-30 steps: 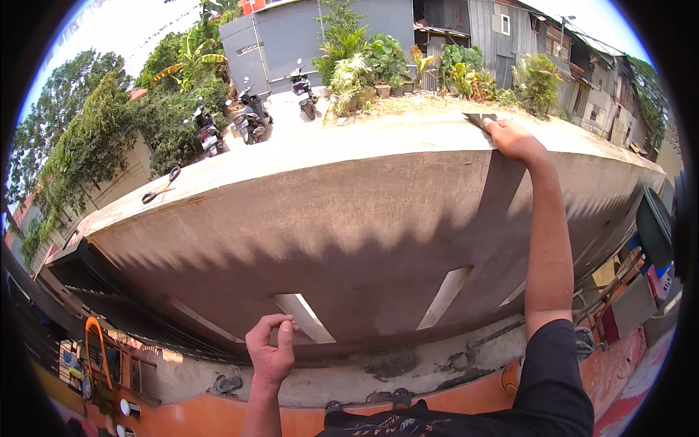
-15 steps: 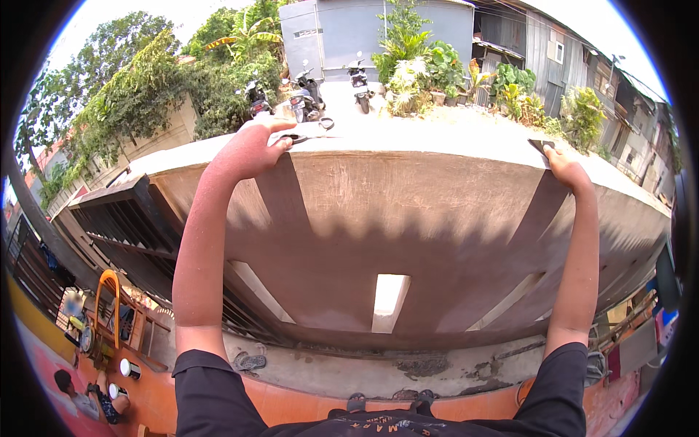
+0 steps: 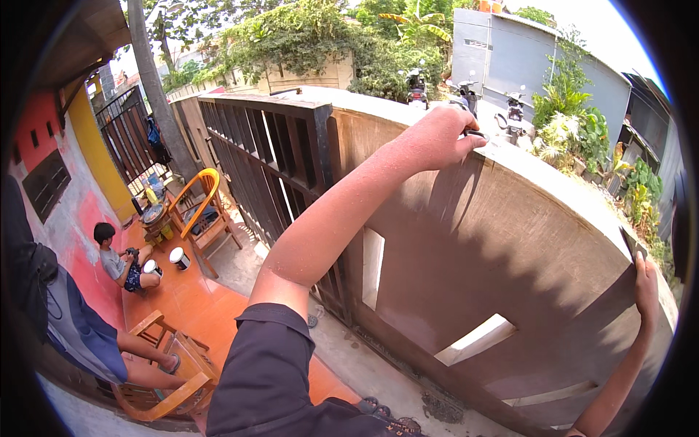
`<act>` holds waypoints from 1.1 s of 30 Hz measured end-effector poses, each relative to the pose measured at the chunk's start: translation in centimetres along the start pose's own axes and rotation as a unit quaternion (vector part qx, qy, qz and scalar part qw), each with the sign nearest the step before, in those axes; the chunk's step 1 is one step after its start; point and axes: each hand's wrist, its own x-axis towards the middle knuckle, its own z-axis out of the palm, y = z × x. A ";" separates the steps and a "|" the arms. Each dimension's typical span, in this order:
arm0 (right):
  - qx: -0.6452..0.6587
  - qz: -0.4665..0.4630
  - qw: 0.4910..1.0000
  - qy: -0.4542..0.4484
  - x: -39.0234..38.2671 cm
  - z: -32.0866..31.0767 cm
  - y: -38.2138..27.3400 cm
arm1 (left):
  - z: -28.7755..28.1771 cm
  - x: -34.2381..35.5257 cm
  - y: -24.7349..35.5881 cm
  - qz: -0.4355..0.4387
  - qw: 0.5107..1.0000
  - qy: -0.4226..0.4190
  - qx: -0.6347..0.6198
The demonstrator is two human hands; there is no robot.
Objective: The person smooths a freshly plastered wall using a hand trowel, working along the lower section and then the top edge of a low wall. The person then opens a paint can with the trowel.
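My left hand (image 3: 444,138) is at the top edge of a plastered wall (image 3: 510,211). Its fingers are closed around a small dark thing (image 3: 477,135) with a rounded end, mostly covered by the hand. Far to the right, my right hand (image 3: 646,288) grips a flat, dark, thin-edged piece (image 3: 632,246) against the wall's upper edge; its exact kind cannot be made out. Both arms are stretched out, and the wall carries their shadows. Slanted slots (image 3: 477,340) pierce the wall lower down.
A dark slatted gate (image 3: 269,146) adjoins the wall. At left, a person (image 3: 120,262) sits on the orange floor near white-topped tins (image 3: 179,258) and a wooden chair (image 3: 200,215). Another person's legs (image 3: 149,353) show by a second chair (image 3: 186,371). Parked motorbikes (image 3: 513,113) stand beyond the wall.
My view has swung left, bringing the gate, chairs and seated people further in. Both hands now appear further right in the picture, still at the wall's top, each with its dark thing.
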 end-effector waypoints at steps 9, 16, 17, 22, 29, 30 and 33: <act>-0.213 -0.118 0.969 -0.037 6.3 11.8 -11.5 | -18.3 -17.3 -19.9 -0.281 0.917 0.278 0.059; -0.152 0.027 0.988 0.014 6.7 15.5 -22.1 | -27.1 -20.0 -41.5 -0.316 0.867 0.362 0.130; -0.204 -0.012 0.979 0.023 7.7 15.8 -20.4 | -28.0 -19.6 -44.1 -0.330 0.871 0.339 0.133; -0.172 -0.019 0.981 -0.091 9.2 29.2 -48.6 | -30.0 -17.1 -52.8 -0.357 0.885 0.214 0.209; -0.198 0.104 0.972 -0.073 9.0 26.7 -47.4 | -29.6 -16.9 -56.4 -0.336 0.906 0.141 0.215; -0.134 0.148 0.974 -0.105 9.9 25.5 -43.6 | -29.8 -17.2 -56.6 -0.314 0.916 0.139 0.207; -0.124 0.124 0.979 -0.108 9.3 30.8 -54.5 | -30.3 -17.3 -57.6 -0.240 0.941 0.130 0.199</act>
